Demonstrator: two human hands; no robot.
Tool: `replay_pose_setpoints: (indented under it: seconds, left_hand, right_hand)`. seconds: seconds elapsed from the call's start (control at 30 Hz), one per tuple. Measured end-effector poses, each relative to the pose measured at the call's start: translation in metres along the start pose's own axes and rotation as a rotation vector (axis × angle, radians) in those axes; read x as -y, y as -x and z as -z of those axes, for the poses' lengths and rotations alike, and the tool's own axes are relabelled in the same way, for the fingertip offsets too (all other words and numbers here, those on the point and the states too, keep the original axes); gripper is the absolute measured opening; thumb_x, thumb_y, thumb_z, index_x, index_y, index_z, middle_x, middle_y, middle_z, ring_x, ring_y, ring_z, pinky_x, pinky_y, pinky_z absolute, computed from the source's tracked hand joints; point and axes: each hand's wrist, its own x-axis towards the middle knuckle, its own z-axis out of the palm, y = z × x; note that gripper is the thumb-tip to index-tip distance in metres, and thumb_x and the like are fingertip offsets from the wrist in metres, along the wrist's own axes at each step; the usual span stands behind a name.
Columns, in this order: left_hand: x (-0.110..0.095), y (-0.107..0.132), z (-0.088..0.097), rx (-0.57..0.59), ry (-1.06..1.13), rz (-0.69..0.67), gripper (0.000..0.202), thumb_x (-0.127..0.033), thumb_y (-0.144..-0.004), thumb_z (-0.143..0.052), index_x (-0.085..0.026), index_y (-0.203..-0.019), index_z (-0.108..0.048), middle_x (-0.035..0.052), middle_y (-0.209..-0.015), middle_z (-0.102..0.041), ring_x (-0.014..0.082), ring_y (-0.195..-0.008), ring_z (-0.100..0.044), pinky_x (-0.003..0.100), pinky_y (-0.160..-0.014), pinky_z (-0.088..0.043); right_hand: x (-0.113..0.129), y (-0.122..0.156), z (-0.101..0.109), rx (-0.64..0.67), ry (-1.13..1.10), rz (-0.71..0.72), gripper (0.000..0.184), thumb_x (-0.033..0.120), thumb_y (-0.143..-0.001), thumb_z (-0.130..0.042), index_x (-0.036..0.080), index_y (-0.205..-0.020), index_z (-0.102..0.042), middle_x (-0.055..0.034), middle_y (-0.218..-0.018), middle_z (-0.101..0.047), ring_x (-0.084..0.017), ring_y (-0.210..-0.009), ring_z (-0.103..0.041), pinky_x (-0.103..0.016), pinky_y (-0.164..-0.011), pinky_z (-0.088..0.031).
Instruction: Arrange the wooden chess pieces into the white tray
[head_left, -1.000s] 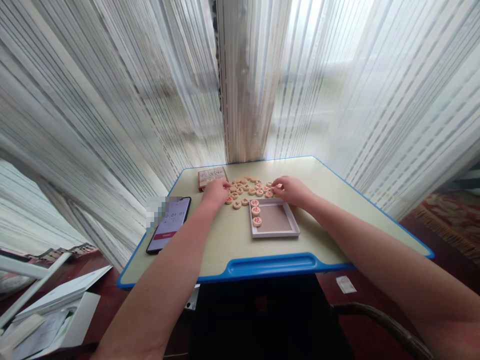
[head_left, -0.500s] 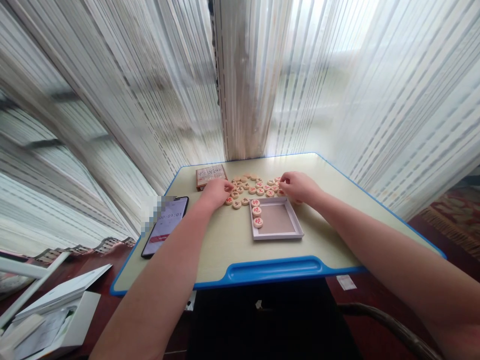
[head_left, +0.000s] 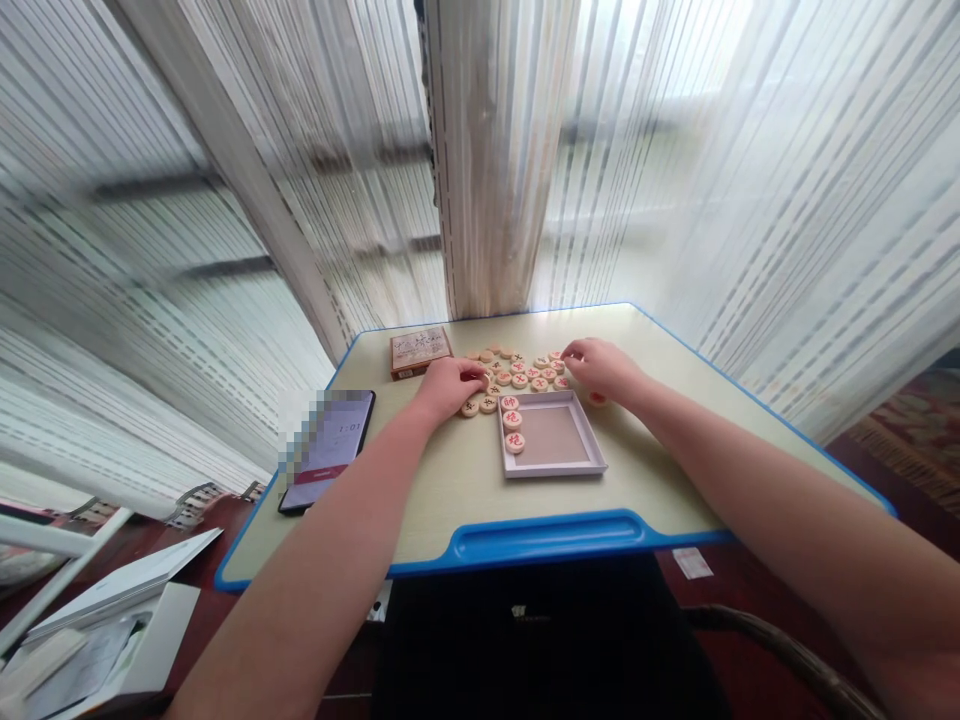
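On the pale table (head_left: 435,485), several round wooden Chinese chess pieces (head_left: 520,381) with red or black characters lie face up in a loose cluster; some at the back appear blank. My left hand (head_left: 450,387) is at the cluster's left side, its fingertips closed on a Chinese chess piece (head_left: 486,380) that shows only as a pale edge. My right hand (head_left: 604,368) is at the right end, fingers curled and bent together beside red pieces; whatever they hold is hidden. Between my forearms sits a shallow white box tray (head_left: 555,470), with three red pieces stacked in a column along its left wall.
Behind my left hand lies a printed brown box (head_left: 418,350). A phone (head_left: 328,460) with a timer on screen is by the left edge. A red piece (head_left: 598,398) lies under my right wrist. Striped curtains (head_left: 487,180) hang behind the table; an opened white box (head_left: 142,650) is lower left.
My left hand has moved right, from the cluster's left edge further in among the pieces. My right hand has barely shifted. The three pieces in the tray are unchanged.
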Motion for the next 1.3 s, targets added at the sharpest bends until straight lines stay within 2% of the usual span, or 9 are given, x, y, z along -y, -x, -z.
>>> replay_pose_setpoints:
  seconds: [0.13,0.23,0.3,0.4,0.5,0.63,0.77,1.03,1.3]
  left_hand:
    - [0.0,0.001,0.003,0.017,-0.026,-0.001,0.025,-0.018,-0.071,-0.063,-0.015,-0.095,-0.072,0.0048,-0.092,-0.072,0.0159,-0.08,-0.065,0.026,-0.078,-0.051]
    - [0.001,0.001,0.003,-0.023,-0.094,-0.081,0.024,-0.018,-0.072,-0.063,-0.015,-0.095,-0.071,0.0051,-0.091,-0.071,0.015,-0.076,-0.063,0.026,-0.074,-0.052]
    - [0.001,0.001,0.004,-0.036,-0.165,-0.146,0.022,-0.015,-0.071,-0.062,-0.015,-0.09,-0.072,0.005,-0.092,-0.07,0.0144,-0.075,-0.062,0.026,-0.074,-0.051]
    - [0.001,0.002,0.004,0.003,-0.221,-0.193,0.026,-0.006,-0.069,-0.057,-0.016,-0.086,-0.073,0.0038,-0.092,-0.069,0.0133,-0.075,-0.062,0.025,-0.077,-0.051]
    - [0.002,0.001,0.004,-0.008,-0.234,-0.194,0.035,-0.003,-0.069,-0.052,-0.016,-0.094,-0.072,0.0039,-0.097,-0.07,0.0137,-0.08,-0.063,0.024,-0.081,-0.051]
    - [0.007,-0.002,0.006,-0.098,-0.311,-0.178,0.041,-0.005,-0.074,-0.045,-0.015,-0.106,-0.069,0.0059,-0.108,-0.068,0.0165,-0.097,-0.061,0.027,-0.092,-0.048]
    - [0.014,-0.005,0.008,-0.043,-0.43,-0.171,0.041,-0.005,-0.073,-0.044,-0.019,-0.101,-0.071,0.004,-0.113,-0.067,0.0179,-0.107,-0.058,0.028,-0.098,-0.043]
    - [0.015,-0.005,0.012,0.003,-0.441,-0.146,0.022,-0.021,-0.079,-0.054,-0.022,-0.09,-0.073,0.0042,-0.101,-0.07,0.019,-0.095,-0.062,0.029,-0.088,-0.048]
    - [0.006,-0.003,0.01,-0.011,-0.378,-0.178,0.027,-0.027,-0.085,-0.05,-0.019,-0.101,-0.07,0.0066,-0.102,-0.07,0.02,-0.095,-0.062,0.031,-0.088,-0.048]
  right_hand:
    - [0.002,0.002,0.001,-0.014,-0.008,0.015,0.031,0.029,-0.081,-0.045,0.017,-0.096,-0.069,-0.0096,-0.102,-0.067,-0.019,-0.089,-0.06,-0.025,-0.071,-0.043]
    - [0.004,0.004,0.003,-0.038,-0.01,0.018,0.029,0.03,-0.081,-0.047,0.017,-0.093,-0.07,-0.0092,-0.1,-0.068,-0.02,-0.088,-0.061,-0.024,-0.07,-0.043]
    - [0.005,0.005,0.005,-0.042,-0.019,0.02,0.028,0.03,-0.081,-0.047,0.017,-0.091,-0.07,-0.0094,-0.099,-0.068,-0.02,-0.088,-0.061,-0.025,-0.069,-0.043]
    - [0.006,0.007,0.007,-0.037,-0.039,0.018,0.026,0.029,-0.081,-0.048,0.017,-0.089,-0.069,-0.0092,-0.097,-0.068,-0.02,-0.085,-0.062,-0.025,-0.067,-0.043]
    - [0.007,0.007,0.008,-0.035,-0.047,0.017,0.025,0.028,-0.08,-0.049,0.017,-0.088,-0.069,-0.0086,-0.095,-0.069,-0.02,-0.084,-0.062,-0.025,-0.067,-0.043]
    - [0.007,0.008,0.007,-0.038,-0.042,0.03,0.025,0.028,-0.079,-0.049,0.017,-0.088,-0.07,-0.008,-0.095,-0.069,-0.019,-0.083,-0.062,-0.024,-0.066,-0.042]
    - [0.008,0.01,0.007,-0.038,-0.051,0.023,0.026,0.031,-0.079,-0.049,0.017,-0.087,-0.07,-0.008,-0.095,-0.069,-0.017,-0.077,-0.062,-0.023,-0.063,-0.041]
    - [0.006,0.007,0.004,0.001,-0.051,0.043,0.025,0.032,-0.078,-0.05,0.017,-0.085,-0.069,-0.0075,-0.093,-0.069,-0.018,-0.079,-0.061,-0.024,-0.064,-0.041]
    - [0.009,0.01,0.006,-0.007,-0.055,0.07,0.025,0.03,-0.079,-0.049,0.018,-0.083,-0.07,-0.0071,-0.091,-0.07,-0.019,-0.082,-0.061,-0.025,-0.067,-0.042]
